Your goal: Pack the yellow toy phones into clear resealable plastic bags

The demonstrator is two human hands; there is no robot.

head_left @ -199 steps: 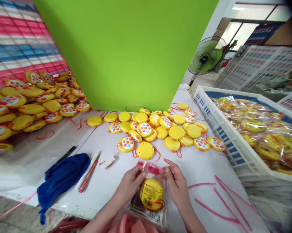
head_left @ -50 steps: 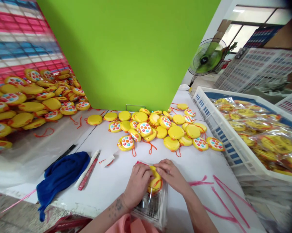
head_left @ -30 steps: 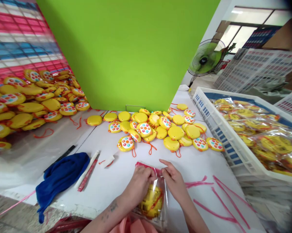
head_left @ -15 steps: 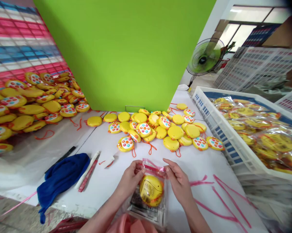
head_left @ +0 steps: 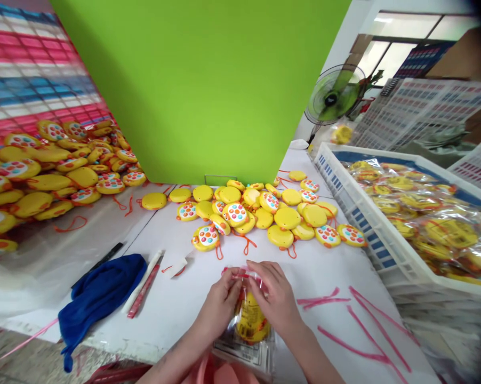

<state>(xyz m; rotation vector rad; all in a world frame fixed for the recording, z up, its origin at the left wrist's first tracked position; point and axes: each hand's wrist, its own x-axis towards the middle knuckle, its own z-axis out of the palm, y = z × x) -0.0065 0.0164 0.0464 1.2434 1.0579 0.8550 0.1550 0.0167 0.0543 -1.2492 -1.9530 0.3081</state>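
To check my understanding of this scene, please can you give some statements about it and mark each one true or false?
1. The left hand and right hand both hold the top of the clear plastic bag. True.
2. The yellow toy lies outside the bag. False: it is inside.
3. The blue cloth lies to the right of the hands. False: it lies to their left.
4. The white crate holds bagged yellow toys. True.

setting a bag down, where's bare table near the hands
Free table: between the left hand and the pink-and-white strip, and between the right hand and the crate, above the pink strips. Crowded: the yellow toys ahead of the hands.
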